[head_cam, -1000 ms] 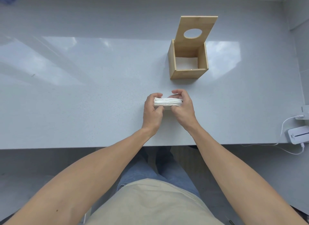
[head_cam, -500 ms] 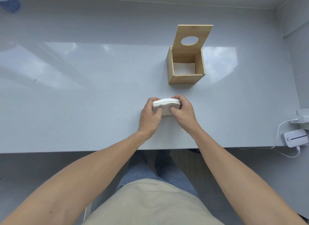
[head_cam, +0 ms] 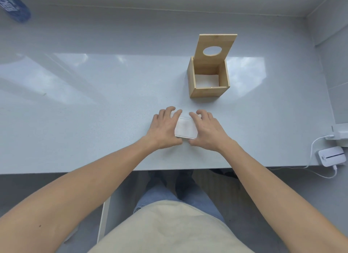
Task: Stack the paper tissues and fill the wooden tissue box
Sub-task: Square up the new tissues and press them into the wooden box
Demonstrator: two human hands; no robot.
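While both hands flank it, I log the tissue stack (head_cam: 186, 128) lying flat on the grey tabletop (head_cam: 94, 111), on the near side of the wooden tissue box (head_cam: 208, 81) and slightly to its left, well apart from it. Left hand (head_cam: 165, 129): fingers curled round the stack's left edge, thumb at its near corner, gripping it. Right hand (head_cam: 207, 129): fingers curled over the stack's right edge, thumb at the near corner, gripping likewise. Wooden tissue box: upright, its lid (head_cam: 214, 46) raised at the far side, round hole showing, with white tissue visible on the bottom inside. Right of the box, at the tabletop's right edge, a small white device (head_cam: 332, 156) with a white cable (head_cam: 312, 149). Far left of the box, at the back corner, a blue bottle (head_cam: 14, 5), partly cut off.
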